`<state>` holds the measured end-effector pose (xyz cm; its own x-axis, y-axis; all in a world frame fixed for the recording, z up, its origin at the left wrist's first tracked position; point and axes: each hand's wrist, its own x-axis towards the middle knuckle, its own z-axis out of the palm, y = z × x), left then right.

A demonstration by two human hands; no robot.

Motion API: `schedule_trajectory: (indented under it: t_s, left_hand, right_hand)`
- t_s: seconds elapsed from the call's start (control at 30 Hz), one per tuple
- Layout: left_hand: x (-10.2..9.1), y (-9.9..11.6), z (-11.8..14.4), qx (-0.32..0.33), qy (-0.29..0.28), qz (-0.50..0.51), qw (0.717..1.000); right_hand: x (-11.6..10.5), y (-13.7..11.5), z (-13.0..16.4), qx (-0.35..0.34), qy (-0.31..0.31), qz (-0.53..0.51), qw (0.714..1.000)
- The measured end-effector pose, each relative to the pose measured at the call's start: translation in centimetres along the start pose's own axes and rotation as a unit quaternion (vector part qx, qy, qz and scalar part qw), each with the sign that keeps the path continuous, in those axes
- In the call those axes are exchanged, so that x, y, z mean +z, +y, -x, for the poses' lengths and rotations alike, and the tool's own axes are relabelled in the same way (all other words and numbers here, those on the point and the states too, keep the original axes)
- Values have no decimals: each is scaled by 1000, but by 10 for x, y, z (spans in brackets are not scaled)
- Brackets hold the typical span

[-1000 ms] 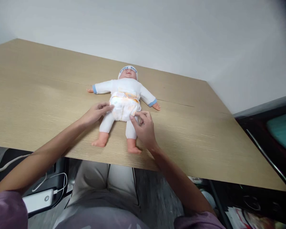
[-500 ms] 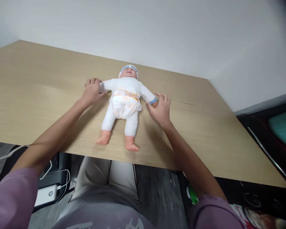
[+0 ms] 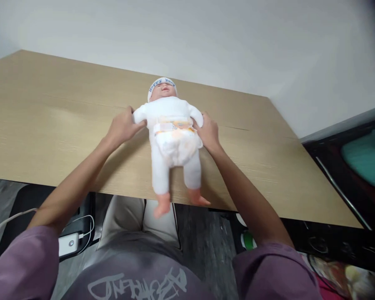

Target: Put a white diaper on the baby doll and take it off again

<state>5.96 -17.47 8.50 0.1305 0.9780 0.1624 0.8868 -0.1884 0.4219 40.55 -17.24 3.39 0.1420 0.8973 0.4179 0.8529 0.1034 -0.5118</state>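
Left hand (image 3: 122,127) is closed on the upper arm of the white-suited plastic baby doll (image 3: 171,139); right hand (image 3: 208,132) clasps its opposite side. Between both hands, the doll hangs raised above the light wooden desk (image 3: 50,125). Printed white diaper (image 3: 176,143) appears fully fastened.

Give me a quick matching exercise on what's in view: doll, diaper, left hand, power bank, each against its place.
1 doll
2 diaper
3 left hand
4 power bank

a on the floor under the table
b around the doll's waist
c held between both hands, feet past the table edge
d gripping the doll's arm on the left of the picture

1-c, 2-b, 3-d, 4-a
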Motion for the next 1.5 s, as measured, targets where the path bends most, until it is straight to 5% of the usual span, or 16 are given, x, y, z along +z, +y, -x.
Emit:
schedule_trajectory:
  t_s: [0.13, 0.27, 0.4, 0.5, 0.67, 0.87, 1.07, 1.2, 1.37, 1.5]
  left_hand:
    - [-19, 6, 137, 44, -36, 45, 997]
    - [-17, -8, 291, 133, -115, 104, 979]
    - [0, -33, 405, 92, -190, 110, 971]
    - [10, -47, 448, 20, -248, 103, 963]
    - [17, -54, 459, -60, -312, 118, 941]
    - [18, -64, 446, -21, -322, 28, 946]
    - [6, -78, 448, 71, -278, -63, 956]
    - [4, -36, 415, 182, -231, -6, 956]
    - [46, 24, 346, 335, -290, 168, 881]
    - [80, 26, 325, 370, -307, 182, 858]
  right_hand:
    - [-78, -17, 68, -97, -22, -45, 994]
    - [-141, -42, 169, -167, -93, -58, 980]
    - [-155, -71, 266, -136, -195, -23, 971]
    - [-138, -86, 312, -110, -254, -32, 960]
    - [-75, -75, 339, -76, -274, -82, 955]
    - [-1, -19, 360, 34, -300, -132, 944]
    - [-29, -9, 394, 77, -310, -235, 918]
    - [-53, -27, 404, 109, -342, -267, 894]
    - [-45, -28, 402, 114, -316, -270, 902]
    - [-34, -17, 402, 108, -306, -287, 901]
